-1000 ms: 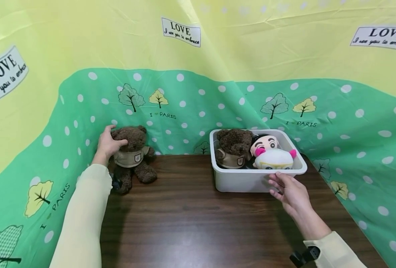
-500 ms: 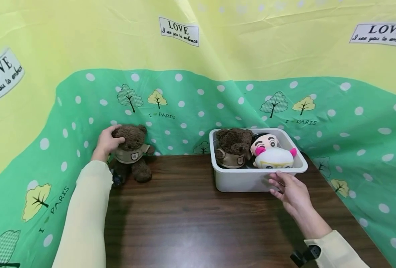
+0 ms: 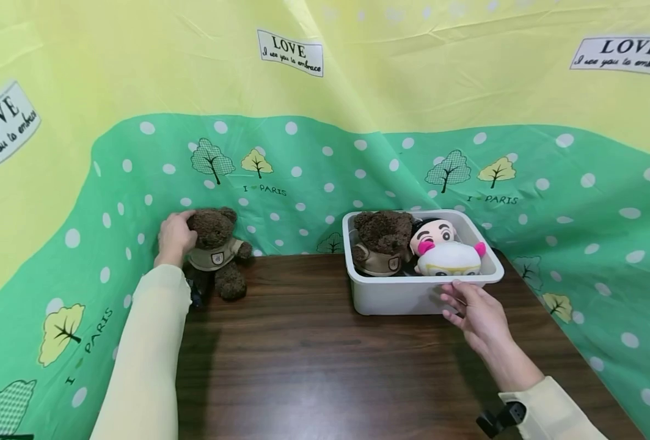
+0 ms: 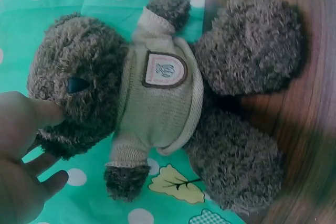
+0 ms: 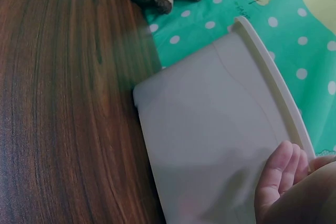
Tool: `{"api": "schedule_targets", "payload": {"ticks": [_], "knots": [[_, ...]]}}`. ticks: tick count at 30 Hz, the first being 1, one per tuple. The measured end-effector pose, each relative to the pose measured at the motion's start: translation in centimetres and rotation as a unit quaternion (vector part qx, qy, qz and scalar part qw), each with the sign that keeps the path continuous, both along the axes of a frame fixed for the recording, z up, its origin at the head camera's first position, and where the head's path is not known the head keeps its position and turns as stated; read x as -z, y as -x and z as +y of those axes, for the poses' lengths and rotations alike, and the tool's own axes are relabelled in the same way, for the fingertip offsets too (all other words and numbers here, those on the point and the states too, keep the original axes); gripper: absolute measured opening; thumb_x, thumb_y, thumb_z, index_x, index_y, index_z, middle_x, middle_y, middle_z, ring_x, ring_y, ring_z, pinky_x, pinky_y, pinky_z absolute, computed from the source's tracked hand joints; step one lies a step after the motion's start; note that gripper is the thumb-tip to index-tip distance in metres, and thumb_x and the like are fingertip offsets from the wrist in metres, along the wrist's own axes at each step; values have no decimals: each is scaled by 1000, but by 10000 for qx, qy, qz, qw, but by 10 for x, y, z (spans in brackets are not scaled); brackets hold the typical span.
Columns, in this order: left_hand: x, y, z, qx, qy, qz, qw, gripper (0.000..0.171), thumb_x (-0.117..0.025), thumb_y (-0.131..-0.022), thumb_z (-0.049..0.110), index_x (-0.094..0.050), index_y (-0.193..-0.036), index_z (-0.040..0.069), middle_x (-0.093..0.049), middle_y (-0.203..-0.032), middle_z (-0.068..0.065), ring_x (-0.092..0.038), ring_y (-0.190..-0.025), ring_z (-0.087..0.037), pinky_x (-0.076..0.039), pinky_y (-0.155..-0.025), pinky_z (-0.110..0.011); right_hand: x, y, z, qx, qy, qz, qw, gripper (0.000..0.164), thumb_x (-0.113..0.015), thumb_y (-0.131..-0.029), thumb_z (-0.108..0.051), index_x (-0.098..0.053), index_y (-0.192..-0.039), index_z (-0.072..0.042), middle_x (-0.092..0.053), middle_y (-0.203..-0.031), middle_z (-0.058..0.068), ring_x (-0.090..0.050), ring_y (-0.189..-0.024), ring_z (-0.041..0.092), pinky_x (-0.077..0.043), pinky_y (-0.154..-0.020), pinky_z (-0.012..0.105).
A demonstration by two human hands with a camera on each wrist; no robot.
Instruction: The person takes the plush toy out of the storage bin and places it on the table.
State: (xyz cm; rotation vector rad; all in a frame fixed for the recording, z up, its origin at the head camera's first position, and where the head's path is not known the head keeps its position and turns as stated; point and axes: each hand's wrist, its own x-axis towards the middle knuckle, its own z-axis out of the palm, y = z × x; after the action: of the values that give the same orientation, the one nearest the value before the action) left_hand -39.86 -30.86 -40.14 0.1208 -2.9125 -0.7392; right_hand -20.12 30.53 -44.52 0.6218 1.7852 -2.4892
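– holding what with the left hand point(image 3: 175, 238)?
– gripping the teddy bear point(image 3: 213, 258) by the head, with the thumb on the face and the fingers round the side.
– and standing or sitting where?
– upright at the left back of the wooden table point(image 3: 303, 366), with legs spread forward, dressed in a beige sweater point(image 4: 157, 98) with a badge point(image 4: 165, 70). close to the green and yellow cloth point(image 3: 281, 226); cannot tell whether touching.
– doing what with the right hand point(image 3: 484, 318)?
– holding the front rim of the white box point(image 3: 396, 298), with the thumb up at the lip and the fingers loosely bent along the outer wall. well apart from the bear.
– and lying in the box?
– at its left, a second brown bear point(image 3: 382, 229); beside that, a black-haired doll point(image 3: 437, 234), partly hidden behind a white toy point(image 3: 450, 256) with pink ends.
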Motion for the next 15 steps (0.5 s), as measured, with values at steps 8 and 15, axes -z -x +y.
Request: {"api": "schedule_targets", "payload": {"ticks": [8,15], "knots": [[-4,-6,-4,232,-548,-73,9982,59,-47,-106,10,-29,-161,3,-22,-160,-36,-28,-142,-55,-39,-97,-61,-3,-2,2,28,-2,-49,10000,23,-63,-103,-36,-63,-117,-18,-77,-96,-11,-70,-89,6,-61,-74,28],[-12,-16,2,192,-765,303,9964,60,-48,-105,17,-31,-160,1,-21,-162,-33,-25,-146,-54,-30,-113,-66,-6,-1,3,-74,236,-115,9996,22,-62,-104,-33,-67,-118,-17,-78,-95,-10,-71,-88,6,-60,-75,28]]}}
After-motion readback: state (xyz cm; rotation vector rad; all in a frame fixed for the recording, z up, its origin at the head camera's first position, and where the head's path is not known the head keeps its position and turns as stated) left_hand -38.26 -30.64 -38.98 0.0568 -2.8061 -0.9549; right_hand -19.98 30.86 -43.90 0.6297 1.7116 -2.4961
